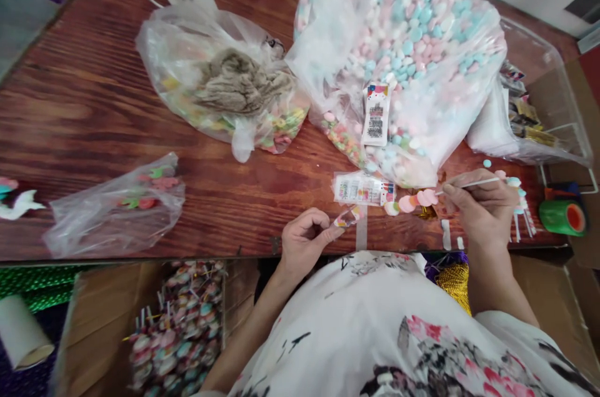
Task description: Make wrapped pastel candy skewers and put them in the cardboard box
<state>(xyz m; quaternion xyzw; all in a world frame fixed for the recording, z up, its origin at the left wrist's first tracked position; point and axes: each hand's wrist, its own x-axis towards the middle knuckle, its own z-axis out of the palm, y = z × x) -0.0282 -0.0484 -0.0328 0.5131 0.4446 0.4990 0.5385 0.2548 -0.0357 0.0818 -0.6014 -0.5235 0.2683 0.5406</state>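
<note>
Two items near table's [94,103] front edge: thin white stick [469,184], light, bendable, pinched in your right hand [478,206]; small crinkly wrapper [347,217], pinched by your left hand [304,241]. Hold both gently.

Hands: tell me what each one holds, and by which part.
The right hand pinches a thin white stick near its middle. The left hand holds a small clear wrapper by one end.
</note>
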